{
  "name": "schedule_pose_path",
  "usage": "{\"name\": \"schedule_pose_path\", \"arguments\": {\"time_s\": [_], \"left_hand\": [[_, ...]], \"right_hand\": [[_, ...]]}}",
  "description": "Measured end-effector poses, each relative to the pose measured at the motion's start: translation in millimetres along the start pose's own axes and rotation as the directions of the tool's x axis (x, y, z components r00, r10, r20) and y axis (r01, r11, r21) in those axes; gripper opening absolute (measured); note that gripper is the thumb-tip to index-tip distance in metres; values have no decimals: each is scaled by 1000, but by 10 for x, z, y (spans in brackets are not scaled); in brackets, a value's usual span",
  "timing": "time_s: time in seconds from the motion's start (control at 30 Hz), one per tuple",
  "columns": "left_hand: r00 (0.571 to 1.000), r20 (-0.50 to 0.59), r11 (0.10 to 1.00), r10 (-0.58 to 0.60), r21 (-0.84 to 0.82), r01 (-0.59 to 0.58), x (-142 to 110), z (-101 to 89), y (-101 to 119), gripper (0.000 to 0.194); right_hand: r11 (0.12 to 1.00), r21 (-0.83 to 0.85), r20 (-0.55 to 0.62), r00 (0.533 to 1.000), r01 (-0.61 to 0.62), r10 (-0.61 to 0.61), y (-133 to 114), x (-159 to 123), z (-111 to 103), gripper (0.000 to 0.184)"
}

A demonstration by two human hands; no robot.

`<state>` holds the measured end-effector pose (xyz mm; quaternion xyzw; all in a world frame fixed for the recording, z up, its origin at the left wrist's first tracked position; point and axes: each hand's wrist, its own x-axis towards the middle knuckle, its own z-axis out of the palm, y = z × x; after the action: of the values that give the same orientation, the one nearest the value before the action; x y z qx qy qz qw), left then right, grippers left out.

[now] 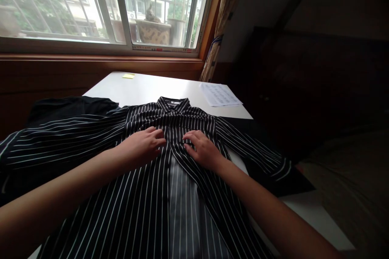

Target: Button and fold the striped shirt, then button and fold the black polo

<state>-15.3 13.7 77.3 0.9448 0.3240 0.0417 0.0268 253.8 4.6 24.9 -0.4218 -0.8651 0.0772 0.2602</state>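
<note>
Shirt (142, 202), black with white stripes, long-sleeved, spread front up on white table (161, 83), collar (165, 105) toward window, body running toward camera. Small pale label (174, 102) inside collar, writing too small to read. Front gaps open below chest, greyer striped inner side (185, 202) showing; right-hand front edge curves away. Cloth bunched in folds just below collar.

Left hand (146, 142) over chest, left of opening: fingers bent and slightly spread, thumb apart from them, narrow gap, nothing seen gripped. Right hand (201, 149) over other front panel, by opening: fingers loosely curved, thumb apart below them, also narrow gap, nothing seen gripped. Whether fingertips press cloth or sit just above it, cannot tell.

Left sleeve area: striped sleeve (69, 137) stretched out, dark garment (73, 106) crumpled beyond it. Right side: other striped sleeve (255, 149) angled down across black cloth (293, 182).

Far end of table: yellow sticky note (128, 76) on left, no legible text; printed sheets (220, 94) on right, rows of print unreadable. Behind: sliding window (152, 4) with bars outside, planter (153, 32) with raised pattern, patterned curtain (219, 22) tied back with blue cord (216, 40). Small red marks on lower window frame, unreadable.
</note>
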Motion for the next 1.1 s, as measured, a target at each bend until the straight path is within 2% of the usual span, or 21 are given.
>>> {"name": "schedule_pose_path", "arguments": {"time_s": [0.07, 0.17, 0.3, 0.43, 0.57, 0.67, 0.77, 0.9, 1.1], "left_hand": [[1000, 17, 994, 11, -107, -9, -67, 22, 69, 14], [999, 31, 971, 12, -240, -4, -130, 227, 147, 15], [997, -40, 949, -71, -311, 55, -160, 549, 246, 19], [978, -102, 934, -180, -328, 138, -186, 718, 323, 14], [978, -106, 945, -182, -294, 144, -202, 727, 358, 11], [987, -74, 964, -140, -239, 118, -177, 682, 376, 7], [988, -49, 968, -147, -215, 133, -123, 642, 394, 5], [982, 19, 934, -190, -306, 187, -49, 633, 395, 4], [958, 150, 847, -243, -449, 285, 41, 550, 380, 5]], "right_hand": [[1000, -26, 40, 999, -3, 4, -244, -102, -67, 10], [995, -97, 159, 987, -20, 35, -492, -248, -82, 13], [976, -188, 186, 972, -106, 142, -553, -376, 12, 20], [962, -222, 154, 968, -159, 196, -534, -441, 101, 9], [964, -195, 119, 971, -183, 208, -513, -457, 119, 10], [970, -102, 111, 966, -221, 232, -450, -439, 105, 7], [958, -1, 113, 952, -287, 285, -370, -411, 96, 6], [945, 80, 125, 943, -319, 307, -298, -365, 114, 10], [906, 207, 124, 928, -370, 351, -257, -276, 102, 5]]}}
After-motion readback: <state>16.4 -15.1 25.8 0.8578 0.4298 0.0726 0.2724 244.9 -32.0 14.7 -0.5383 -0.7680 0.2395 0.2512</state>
